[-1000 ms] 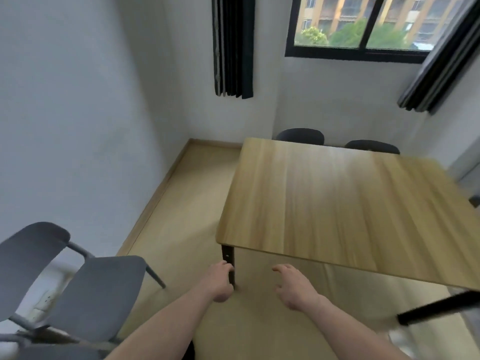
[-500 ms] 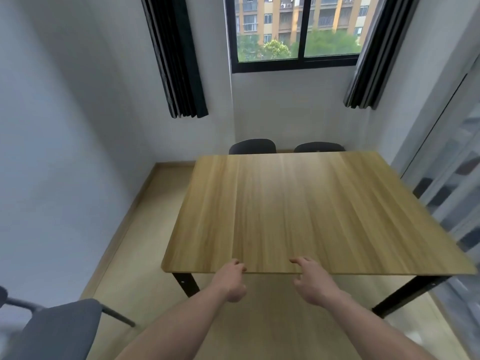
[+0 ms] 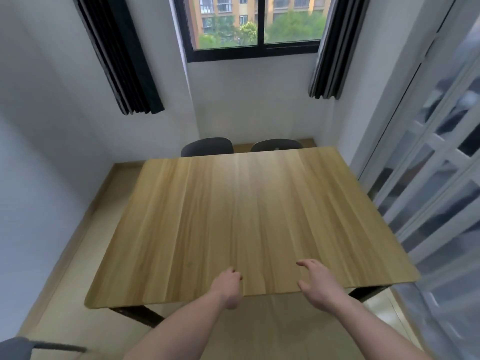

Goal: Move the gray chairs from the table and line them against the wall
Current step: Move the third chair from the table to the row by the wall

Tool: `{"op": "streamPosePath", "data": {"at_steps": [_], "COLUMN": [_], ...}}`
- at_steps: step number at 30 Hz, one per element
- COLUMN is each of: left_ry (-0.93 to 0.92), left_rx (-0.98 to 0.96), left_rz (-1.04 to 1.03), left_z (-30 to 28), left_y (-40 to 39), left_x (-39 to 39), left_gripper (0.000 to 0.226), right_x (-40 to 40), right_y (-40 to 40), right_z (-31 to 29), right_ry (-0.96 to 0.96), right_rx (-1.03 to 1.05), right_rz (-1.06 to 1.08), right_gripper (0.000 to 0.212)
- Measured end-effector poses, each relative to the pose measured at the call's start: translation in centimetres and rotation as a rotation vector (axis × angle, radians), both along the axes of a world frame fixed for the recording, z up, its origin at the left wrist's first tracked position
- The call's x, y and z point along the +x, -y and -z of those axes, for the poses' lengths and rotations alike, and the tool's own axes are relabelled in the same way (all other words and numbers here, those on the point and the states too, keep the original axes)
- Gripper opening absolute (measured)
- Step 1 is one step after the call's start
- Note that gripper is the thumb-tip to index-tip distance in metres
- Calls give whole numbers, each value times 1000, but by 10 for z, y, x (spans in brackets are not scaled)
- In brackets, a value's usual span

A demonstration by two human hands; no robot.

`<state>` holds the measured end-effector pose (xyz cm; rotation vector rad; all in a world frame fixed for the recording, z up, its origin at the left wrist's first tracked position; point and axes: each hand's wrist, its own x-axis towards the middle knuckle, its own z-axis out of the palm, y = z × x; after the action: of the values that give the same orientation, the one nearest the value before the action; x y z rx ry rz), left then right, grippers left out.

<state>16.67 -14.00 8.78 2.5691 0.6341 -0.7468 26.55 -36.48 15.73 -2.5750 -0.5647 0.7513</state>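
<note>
The left hand [image 3: 228,284] and the right hand [image 3: 318,283] hover over the near edge of the light wooden desk [image 3: 246,219], each grip loosely spread and holding nothing. Two dark gray plastic chairs [image 3: 207,146] stand tucked at the far side of the desk, below the black-framed window [image 3: 255,24]. Part of another gray chair [image 3: 15,348] shows at the bottom left corner.

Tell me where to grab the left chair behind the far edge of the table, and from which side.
Probably the curved top of the backrest of the left chair: only that shows above the table. It sits tucked under the far edge, backrest toward the window wall, so come round by the open floor on the left and grip from behind, likely both hands.
</note>
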Motion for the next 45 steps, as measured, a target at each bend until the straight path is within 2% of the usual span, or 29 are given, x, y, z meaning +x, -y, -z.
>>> {"op": "streamPosePath", "data": {"at_steps": [7, 15, 19, 28, 40, 45], "left_ry": [35, 41, 59, 38, 74, 71], "left_rx": [-15, -39, -72, -67, -113, -114], "left_rz": [14, -193, -286, -470, -515, -600], "left_z": [2, 1, 1, 13, 13, 20], "left_y": [94, 205, 240, 243, 245, 244], "left_x": [88, 140, 154, 221, 330, 358], "left_gripper": [59, 57, 58, 59, 61, 60], "right_x": [83, 181, 219, 312, 429, 471], "right_y": [83, 177, 198, 183, 150, 124], "right_z": [9, -1, -3, 3, 10, 17], "right_ry": [-15, -6, -11, 11, 32, 39], "right_rx": [6, -3, -15, -14, -90, -117], "right_rz": [7, -142, -213, -370, -521, -628], "right_gripper": [52, 53, 54, 54, 54, 52]}}
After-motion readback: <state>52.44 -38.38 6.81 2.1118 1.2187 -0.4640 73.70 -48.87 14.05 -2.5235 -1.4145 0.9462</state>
